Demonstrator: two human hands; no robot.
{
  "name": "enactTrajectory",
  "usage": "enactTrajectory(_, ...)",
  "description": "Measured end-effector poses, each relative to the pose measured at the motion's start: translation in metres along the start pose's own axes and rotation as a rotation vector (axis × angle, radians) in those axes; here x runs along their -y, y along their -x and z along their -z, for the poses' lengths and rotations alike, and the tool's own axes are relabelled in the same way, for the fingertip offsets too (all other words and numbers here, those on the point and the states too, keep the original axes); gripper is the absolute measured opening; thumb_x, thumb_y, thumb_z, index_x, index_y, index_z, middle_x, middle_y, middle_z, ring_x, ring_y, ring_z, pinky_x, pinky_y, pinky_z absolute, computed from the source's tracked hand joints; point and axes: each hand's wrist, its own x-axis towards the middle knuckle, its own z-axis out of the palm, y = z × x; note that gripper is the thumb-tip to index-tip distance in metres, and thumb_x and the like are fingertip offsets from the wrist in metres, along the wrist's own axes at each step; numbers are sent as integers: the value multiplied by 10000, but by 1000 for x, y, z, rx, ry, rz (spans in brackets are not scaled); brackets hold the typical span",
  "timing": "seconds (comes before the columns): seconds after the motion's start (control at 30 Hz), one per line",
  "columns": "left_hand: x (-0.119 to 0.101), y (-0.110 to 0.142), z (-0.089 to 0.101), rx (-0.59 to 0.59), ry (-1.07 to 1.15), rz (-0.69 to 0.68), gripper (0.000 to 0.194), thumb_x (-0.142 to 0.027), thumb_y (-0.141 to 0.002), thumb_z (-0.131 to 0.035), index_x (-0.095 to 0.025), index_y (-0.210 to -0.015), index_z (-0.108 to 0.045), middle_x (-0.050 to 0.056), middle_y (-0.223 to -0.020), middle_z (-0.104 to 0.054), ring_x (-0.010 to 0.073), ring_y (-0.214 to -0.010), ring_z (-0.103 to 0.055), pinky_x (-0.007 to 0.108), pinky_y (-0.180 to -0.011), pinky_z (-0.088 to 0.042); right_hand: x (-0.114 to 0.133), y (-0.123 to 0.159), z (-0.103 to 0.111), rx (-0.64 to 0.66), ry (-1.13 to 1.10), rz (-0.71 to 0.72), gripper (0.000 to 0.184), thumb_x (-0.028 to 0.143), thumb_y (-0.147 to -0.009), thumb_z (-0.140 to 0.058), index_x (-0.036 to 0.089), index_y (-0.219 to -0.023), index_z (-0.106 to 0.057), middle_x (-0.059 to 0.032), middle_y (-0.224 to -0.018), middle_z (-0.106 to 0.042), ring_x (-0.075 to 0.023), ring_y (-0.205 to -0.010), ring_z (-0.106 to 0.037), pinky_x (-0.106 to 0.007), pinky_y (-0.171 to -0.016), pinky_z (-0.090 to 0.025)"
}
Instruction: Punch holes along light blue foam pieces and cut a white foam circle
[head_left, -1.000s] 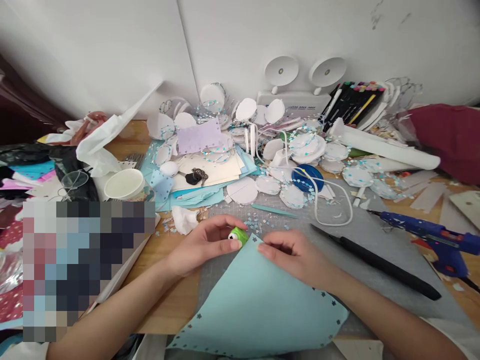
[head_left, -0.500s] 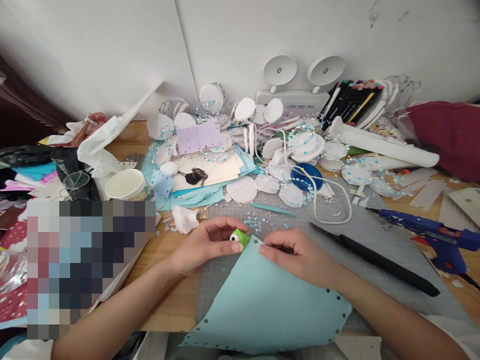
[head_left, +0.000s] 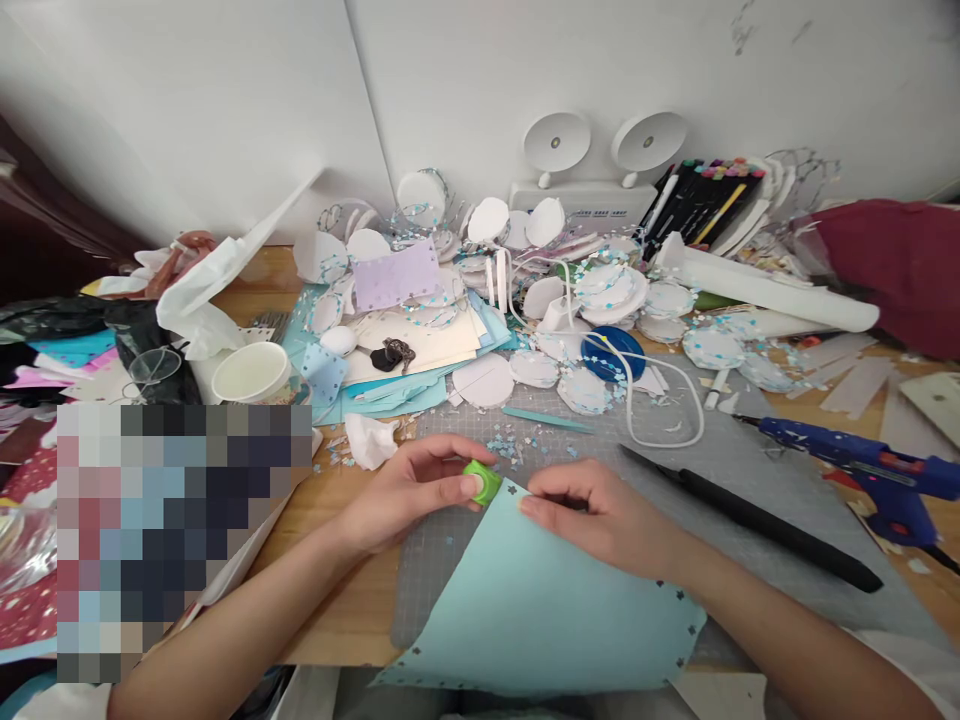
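My left hand (head_left: 409, 487) is closed around a small green punch (head_left: 482, 481), thumb pressed on its top, at the far corner of a light blue paper sheet (head_left: 540, 600). The sheet lies on a grey cutting mat (head_left: 720, 470) and has small flower-shaped holes along its edges. My right hand (head_left: 600, 515) rests on the sheet just right of the punch, fingers curled and pinching the paper's edge near the corner. Tiny blue punched bits (head_left: 517, 445) are scattered on the mat just beyond the punch.
A black knife (head_left: 757, 525) and a blue glue gun (head_left: 862, 470) lie to the right. A paper cup (head_left: 251, 372) stands at the left. White discs (head_left: 592, 300), stacked paper (head_left: 420, 345), markers (head_left: 705, 200) and a white cable (head_left: 667, 400) crowd the back.
My left thumb has pressed down over the green punch, hiding its eye. The blue sheet has shifted slightly right. My right hand has hardly moved.
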Motion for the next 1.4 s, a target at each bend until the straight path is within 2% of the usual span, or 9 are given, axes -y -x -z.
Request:
enactTrajectory(0.53, 2, -1, 3, 9, -11, -16, 296, -240, -728, -750, -175, -997, -646, 15, -829, -624, 118, -744, -557, 233, -690, -456, 1, 0, -1, 1, 45, -10, 361, 392, -882, -452, 182, -590, -418, 36, -584, -337, -100, -555, -330, -236, -497, -247)
enactTrajectory(0.9, 2, 0, 2, 30, -10, -12, 258, -239, -752, -729, -161, -981, -639, 15, -828, -605, 110, -744, -545, 224, -677, -442, -1, -1, -1, 19, 33, -3, 374, 397, -890, -448, 185, -586, -402, 41, -582, -324, -98, -549, -324, -235, -493, -241)
enactTrajectory(1.03, 4, -1, 2, 58, -32, 9, 351, -205, -686, -779, -176, -1001, -626, 18, -880, -596, 129, -810, -547, 238, -723, -433, -2, -1, -2, -7, 116, 2, 352, 382, -900, -443, 187, -607, -439, 38, -579, -352, -103, -552, -345, -237, -495, -248)
enactTrajectory(1.13, 5, -1, 0, 51, -65, 44, 402, -183, -640, -806, -191, -992, -611, 5, -865, -598, 134, -811, -547, 249, -727, -430, -5, -1, -4, -45, 238, 68, 352, 360, -920, -424, 190, -612, -419, 41, -577, -356, -102, -556, -345, -240, -515, -253)
enactTrajectory(1.23, 5, -1, -1, 38, -110, 59, 356, -189, -640, -802, -183, -936, -604, -1, -830, -602, 133, -780, -547, 254, -712, -434, -7, -1, -6, -79, 336, 153, 349, 337, -936, -410, 192, -619, -388, 45, -574, -361, -99, -553, -341, -243, -529, -246)
enactTrajectory(1.4, 4, 3, -2, 54, -285, 27, 271, -217, -676, -774, -171, -876, -598, -9, -793, -575, 120, -746, -523, 243, -706, -431, -8, -1, -5, -133, 371, 220, 336, 319, -948, -398, 199, -638, -353, 45, -576, -367, -101, -544, -344, -244, -538, -250)
